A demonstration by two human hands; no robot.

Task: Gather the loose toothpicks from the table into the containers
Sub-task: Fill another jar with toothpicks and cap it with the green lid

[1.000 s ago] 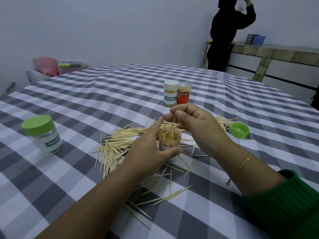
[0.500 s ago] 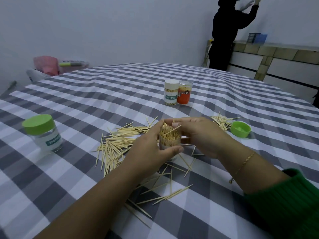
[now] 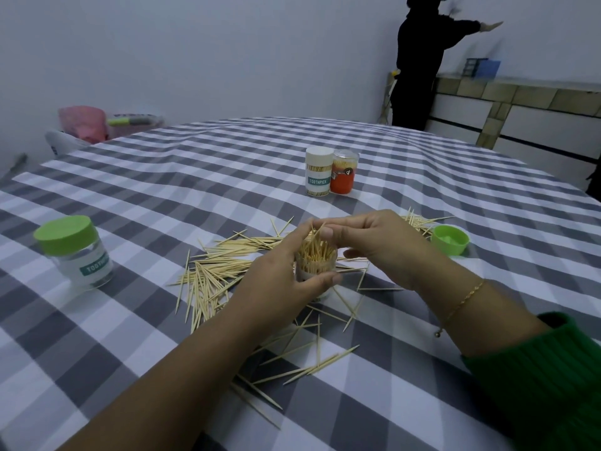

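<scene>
Centre of the frame: the left hand (image 3: 286, 281) wraps the open container (image 3: 314, 266), thumb across its front, steadying it. The right hand (image 3: 377, 244) pinches at the toothpick tips (image 3: 313, 249) crowding the mouth; best to nudge them upright while the jar stays planted, or they'll splay out. Loose toothpicks (image 3: 211, 275) fan across the checked tablecloth (image 3: 195, 177) left of centre and below; a green lid (image 3: 450, 239) waits at right, a green-capped jar (image 3: 73, 252) far left, two filled containers (image 3: 331, 175) behind; someone in black (image 3: 419, 66) stands upper right
</scene>
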